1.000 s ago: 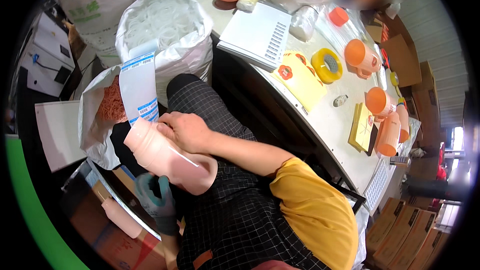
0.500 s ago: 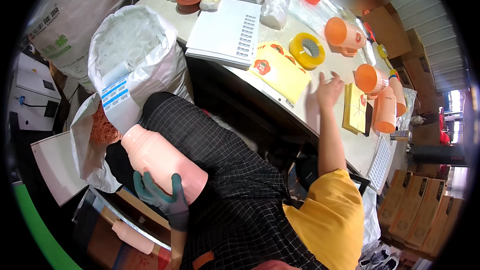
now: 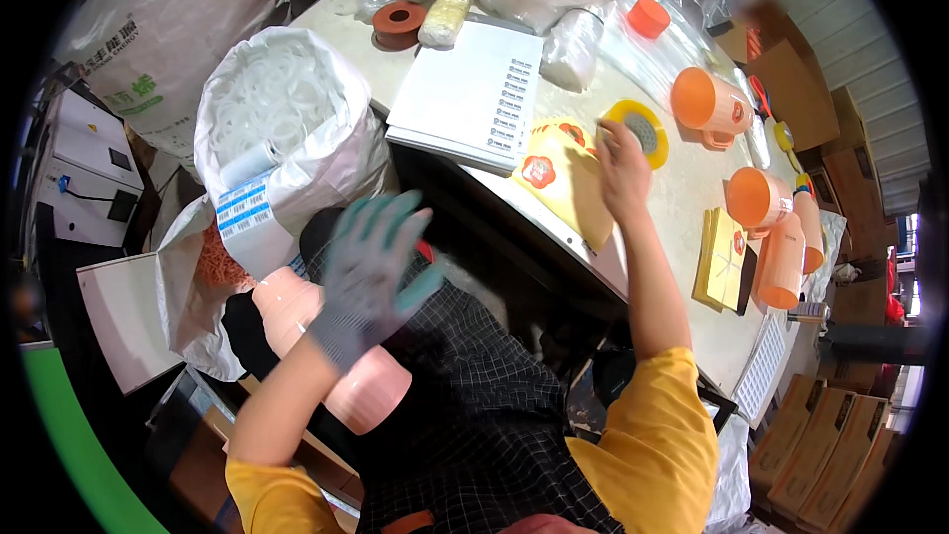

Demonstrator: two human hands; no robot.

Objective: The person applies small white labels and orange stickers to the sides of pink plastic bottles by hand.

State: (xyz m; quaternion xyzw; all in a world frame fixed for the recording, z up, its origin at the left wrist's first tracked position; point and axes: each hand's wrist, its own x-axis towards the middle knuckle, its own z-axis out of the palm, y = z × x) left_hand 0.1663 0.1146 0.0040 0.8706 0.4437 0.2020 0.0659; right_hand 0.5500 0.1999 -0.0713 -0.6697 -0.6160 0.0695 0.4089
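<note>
Right hand [image 3: 621, 166] is down flat on the yellow sticker sheets [image 3: 563, 173] on the surface [image 3: 682, 188], grip loose, nothing pinched yet. Gloved left hand [image 3: 371, 272] is spread wide and empty above the pink cup stack [image 3: 336, 356] on the lap. Looks like lots of cups are left.

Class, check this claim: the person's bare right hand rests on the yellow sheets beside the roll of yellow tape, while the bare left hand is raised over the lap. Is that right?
Not quite. The left hand is not bare: the head view shows it in a grey glove with green fingers. The rest stands: the bare right hand rests on the yellow sheets beside the roll of yellow tape, and the left hand is raised over the lap.
</note>
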